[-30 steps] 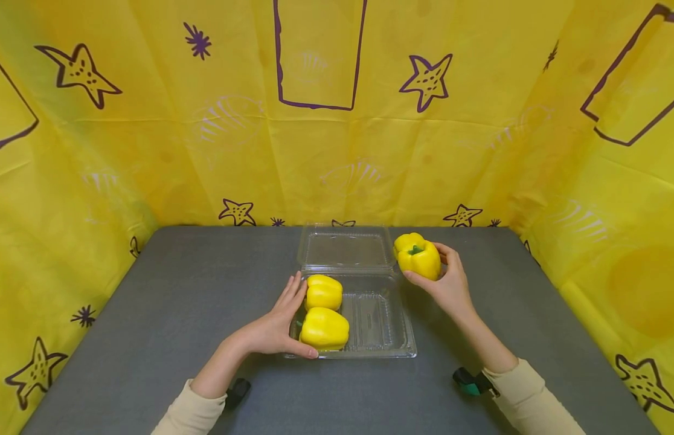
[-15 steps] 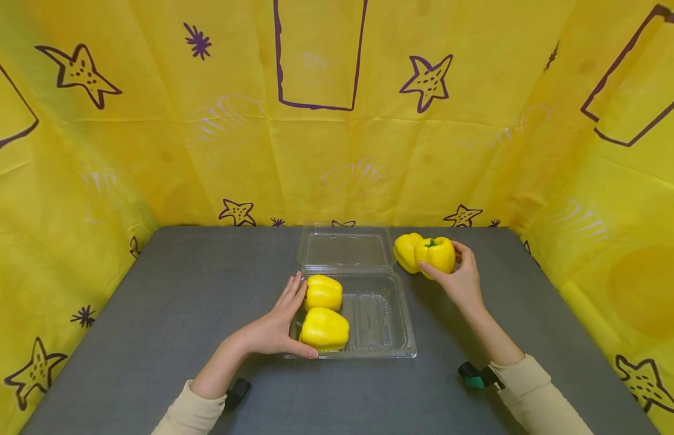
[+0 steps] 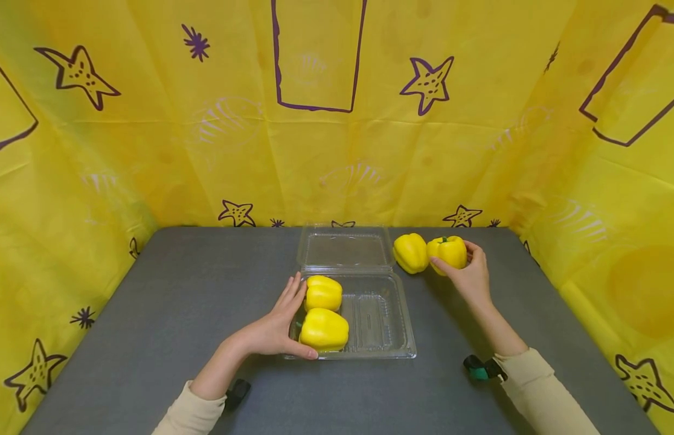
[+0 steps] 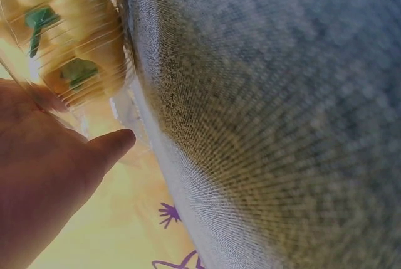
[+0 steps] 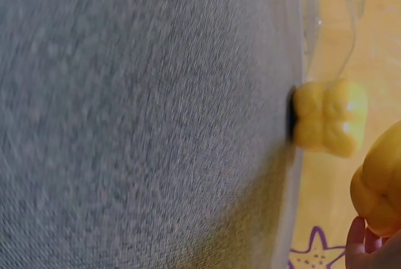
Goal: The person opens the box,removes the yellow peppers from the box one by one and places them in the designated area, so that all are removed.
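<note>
In the head view my right hand (image 3: 470, 275) grips a yellow bell pepper (image 3: 447, 251) by its sides, green stem up. The right wrist view shows this held pepper (image 5: 381, 181) raised off the table. Just left of it, a second yellow bell pepper (image 3: 410, 253) lies on the table. My left hand (image 3: 277, 320) rests against the left side of a clear plastic clamshell container (image 3: 404, 320), fingers extended, thumb along the front rim. Two yellow bell peppers, a rear one (image 3: 324, 293) and a front one (image 3: 324, 330), lie in the container's left half, their stems visible through the wall in the left wrist view.
The container's clear lid (image 3: 345, 246) lies folded back behind the base. All stands on a grey table (image 3: 217, 272). A yellow patterned cloth (image 3: 337, 151) hangs along the back and both sides.
My right hand has moved to the right with its bell pepper, away from the one on the table, which now shows fully. The left hand stays in place on the container.
</note>
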A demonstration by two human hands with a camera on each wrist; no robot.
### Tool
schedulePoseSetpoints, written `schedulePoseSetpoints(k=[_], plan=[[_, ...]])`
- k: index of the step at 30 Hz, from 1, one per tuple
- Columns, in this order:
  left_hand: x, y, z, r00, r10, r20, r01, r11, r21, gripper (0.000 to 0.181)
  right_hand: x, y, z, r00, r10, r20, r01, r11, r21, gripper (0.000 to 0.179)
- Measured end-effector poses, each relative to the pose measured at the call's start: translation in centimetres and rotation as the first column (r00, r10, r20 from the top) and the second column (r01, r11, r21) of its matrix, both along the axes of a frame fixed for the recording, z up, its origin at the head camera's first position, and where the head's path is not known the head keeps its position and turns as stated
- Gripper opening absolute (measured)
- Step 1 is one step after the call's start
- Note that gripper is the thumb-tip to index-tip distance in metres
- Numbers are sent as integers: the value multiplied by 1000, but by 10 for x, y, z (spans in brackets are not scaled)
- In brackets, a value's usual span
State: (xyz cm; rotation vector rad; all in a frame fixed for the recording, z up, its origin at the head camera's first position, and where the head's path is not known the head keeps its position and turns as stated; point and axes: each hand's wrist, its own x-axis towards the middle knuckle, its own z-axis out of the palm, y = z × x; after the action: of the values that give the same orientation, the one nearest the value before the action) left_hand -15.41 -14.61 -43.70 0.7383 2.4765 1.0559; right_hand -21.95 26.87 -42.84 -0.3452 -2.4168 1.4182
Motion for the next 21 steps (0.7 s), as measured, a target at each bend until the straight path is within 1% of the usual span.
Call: schedulePoseSetpoints(k=[6, 12, 21], plan=[[0, 0, -1, 1000, 5, 0, -5, 1000, -4, 134, -5, 6, -5, 999, -30, 12, 30, 999, 20, 91], [1, 0, 0, 1000, 3, 0, -3, 1000, -3, 134, -8, 10, -6, 999, -41, 25, 40, 999, 34, 91], [0, 0, -1, 1000, 1, -11, -1, 1000, -4, 134, -18, 15, -10, 997, -53, 47, 48, 993, 108, 91]])
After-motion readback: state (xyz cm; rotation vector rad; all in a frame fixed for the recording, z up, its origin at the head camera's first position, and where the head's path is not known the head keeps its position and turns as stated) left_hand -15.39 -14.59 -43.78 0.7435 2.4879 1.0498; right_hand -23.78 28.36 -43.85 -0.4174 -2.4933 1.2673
